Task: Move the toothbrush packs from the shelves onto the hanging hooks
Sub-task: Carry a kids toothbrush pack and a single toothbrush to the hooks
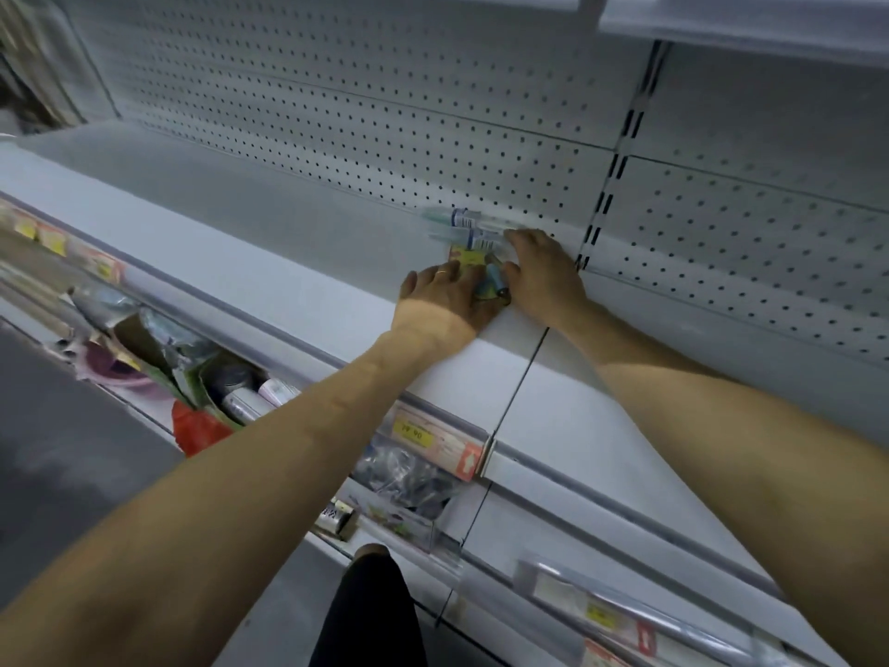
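At the far left, the lower shelf [144, 416] carries a jumble of goods, among them a red packet [197, 428] and some pale tubes [250, 402]. A yellow price label [413, 433] sits in the strip on the front edge of the white shelf [288, 281] above it.

Both forearms reach across this white shelf toward its back. The left grip [445, 300] lies palm down with its fingers fairly straight, a ring on one of them. It rests on top of a yellow-carded pack [465, 257] without closing round it.

The toothbrush packs [464, 233] lie in a small cluster flat on the shelf, close against the back wall and between the two hands. A clear pack [457, 219] is farthest back, the yellow-carded one is in front of it, and a blue pack [493, 284] is nearest, between the two thumbs.

The right grip [543, 276] comes in just beside the cluster. Its fingertips touch the right end of the clear pack and its thumb points toward the blue one. I cannot tell whether it has closed on anything.

Behind the hands rises the white pegboard [336, 113]. To the right a slotted upright [611, 185] divides it from the next panel.
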